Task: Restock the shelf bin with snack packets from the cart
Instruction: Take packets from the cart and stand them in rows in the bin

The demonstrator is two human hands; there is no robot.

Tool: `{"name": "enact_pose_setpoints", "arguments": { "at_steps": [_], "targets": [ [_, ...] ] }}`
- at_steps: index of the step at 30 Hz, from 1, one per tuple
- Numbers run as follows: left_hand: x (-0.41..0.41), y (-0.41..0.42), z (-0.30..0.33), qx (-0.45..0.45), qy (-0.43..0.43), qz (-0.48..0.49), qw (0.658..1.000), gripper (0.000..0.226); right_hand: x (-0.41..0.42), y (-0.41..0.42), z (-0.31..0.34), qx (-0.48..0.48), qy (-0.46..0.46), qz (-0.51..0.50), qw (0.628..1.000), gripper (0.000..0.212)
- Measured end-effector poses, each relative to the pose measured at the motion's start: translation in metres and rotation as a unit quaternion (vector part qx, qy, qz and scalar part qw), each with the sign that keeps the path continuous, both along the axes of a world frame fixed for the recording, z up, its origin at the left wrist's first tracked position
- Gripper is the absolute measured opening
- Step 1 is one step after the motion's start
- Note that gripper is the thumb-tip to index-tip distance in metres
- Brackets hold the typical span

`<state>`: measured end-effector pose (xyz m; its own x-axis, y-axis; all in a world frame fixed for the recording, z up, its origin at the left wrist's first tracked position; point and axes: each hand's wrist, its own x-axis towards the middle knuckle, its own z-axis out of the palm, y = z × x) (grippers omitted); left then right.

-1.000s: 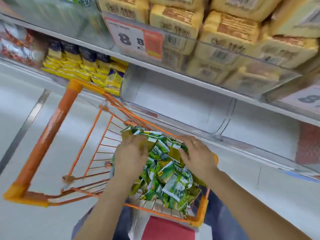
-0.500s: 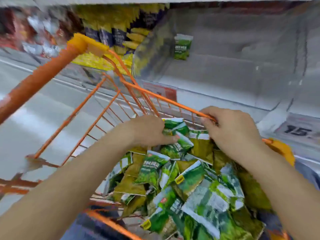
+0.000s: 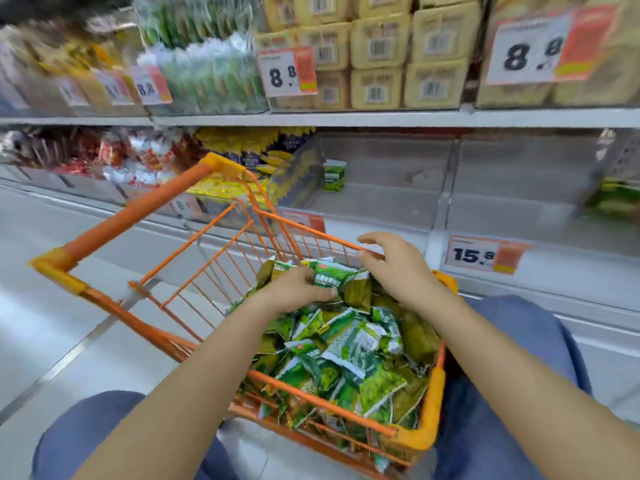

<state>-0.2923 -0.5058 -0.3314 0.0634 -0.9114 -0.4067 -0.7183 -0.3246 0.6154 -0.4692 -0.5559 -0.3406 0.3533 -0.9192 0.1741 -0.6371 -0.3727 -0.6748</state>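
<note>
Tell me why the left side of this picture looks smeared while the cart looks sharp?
In the head view, motion blur smears the upper-left shelf goods; the green packets and both hands stay fairly crisp, and the wide-angle lens bends the shelf edge.

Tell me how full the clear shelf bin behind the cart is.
Nearly empty: the clear shelf bin shows a single green packet leaning at its left wall.

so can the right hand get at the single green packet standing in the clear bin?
Probably yes. The right hand hovers at the cart rim, holding nothing, and the bin beyond is open-fronted, with nothing between it and the packet.
</note>
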Motion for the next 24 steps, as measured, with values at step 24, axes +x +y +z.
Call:
{"name": "enact_pose_setpoints", "arguments": {
  "at_steps": [24],
  "targets": [
    [0.025, -0.113, 0.025, -0.091, 0.280, 0.002, 0.956, 0.029, 0.039, -0.096, 0.028, 0.280, -0.256, -0.020, 0.925, 0.029]
  ]
}}
